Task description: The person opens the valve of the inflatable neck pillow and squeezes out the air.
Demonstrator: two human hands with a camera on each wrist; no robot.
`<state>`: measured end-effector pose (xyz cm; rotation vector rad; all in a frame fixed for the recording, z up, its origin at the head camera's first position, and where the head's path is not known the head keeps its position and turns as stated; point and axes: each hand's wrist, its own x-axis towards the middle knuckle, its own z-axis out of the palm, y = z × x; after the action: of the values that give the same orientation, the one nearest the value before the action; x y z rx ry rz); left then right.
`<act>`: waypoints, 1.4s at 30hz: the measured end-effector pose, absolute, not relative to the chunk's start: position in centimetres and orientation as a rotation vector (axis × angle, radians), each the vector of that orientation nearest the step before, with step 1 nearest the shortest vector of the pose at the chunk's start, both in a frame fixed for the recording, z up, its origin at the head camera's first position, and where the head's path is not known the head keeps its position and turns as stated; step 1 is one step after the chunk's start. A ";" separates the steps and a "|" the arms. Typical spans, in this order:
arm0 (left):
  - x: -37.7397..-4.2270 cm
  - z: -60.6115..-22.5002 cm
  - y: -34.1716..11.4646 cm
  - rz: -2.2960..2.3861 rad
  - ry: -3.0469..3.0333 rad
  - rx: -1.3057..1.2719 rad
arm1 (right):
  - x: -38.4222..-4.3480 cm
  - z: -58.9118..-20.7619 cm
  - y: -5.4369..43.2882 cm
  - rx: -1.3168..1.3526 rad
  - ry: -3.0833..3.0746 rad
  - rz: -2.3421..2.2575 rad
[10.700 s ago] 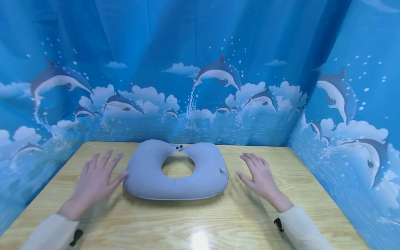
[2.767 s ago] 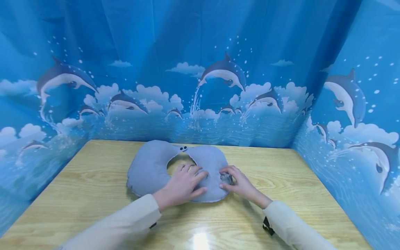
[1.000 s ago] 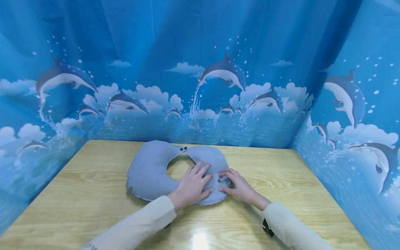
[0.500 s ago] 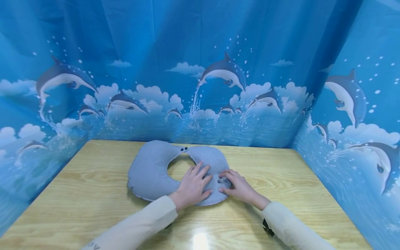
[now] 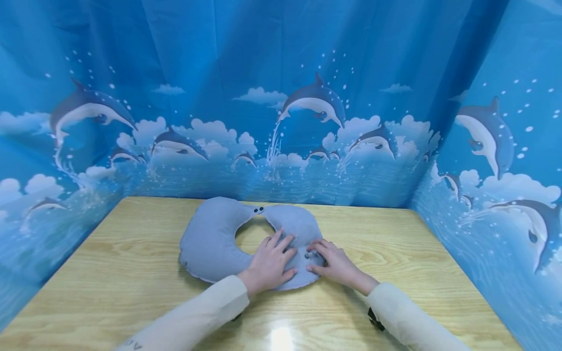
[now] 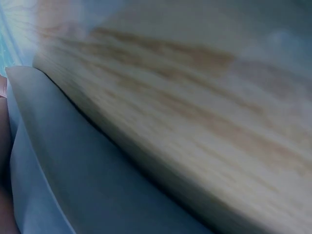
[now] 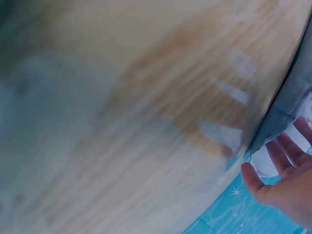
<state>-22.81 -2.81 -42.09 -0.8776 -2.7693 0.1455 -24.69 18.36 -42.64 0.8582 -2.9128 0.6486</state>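
A grey inflatable neck pillow (image 5: 210, 243) lies on the table, its two lobes joined at the back by dark snaps. My left hand (image 5: 270, 261) rests on the front of its right lobe, fingers spread over the fabric. At the pillow's right edge, my right hand (image 5: 335, 263) touches it with thumb and fingers apart, either side of a small air valve (image 5: 307, 255). That hand partly hides the valve. In the left wrist view the grey pillow (image 6: 87, 156) fills the lower left. The right wrist view catches my right fingers against the pillow's edge (image 7: 287, 92).
The light wood-grain table (image 5: 395, 248) carries the pillow near its back edge. Behind it and along the sides hangs a blue curtain (image 5: 246, 63) printed with dolphins and clouds. Light glares on the table's front (image 5: 281, 336).
Both hands have come from beside the pillow onto its right lobe. The pillow has turned slightly. Over the last second the hands barely moved, while the clear part of the valve shows less.
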 end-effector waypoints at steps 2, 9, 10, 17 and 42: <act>-22.8 -42.1 -2.8 0.148 -2.782 -0.875 | -24.7 -42.7 18.4 0.856 -2.917 0.647; -22.8 -42.4 -2.8 0.138 -2.802 -0.869 | -24.6 -42.8 18.3 0.852 -2.926 0.644; -22.8 -42.4 -2.8 0.131 -2.805 -0.870 | -24.6 -42.8 18.3 0.851 -2.928 0.640; -22.9 -42.7 -2.8 0.095 -2.820 -0.881 | -24.3 -42.7 18.2 0.853 -2.949 0.604; -23.2 -43.2 -2.9 0.078 -2.863 -0.887 | -24.5 -43.0 18.1 0.901 -2.942 0.472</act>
<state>-23.21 -2.87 -43.22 -0.8873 -2.8627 0.0776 -24.46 18.12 -42.96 0.9010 -2.9419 0.4715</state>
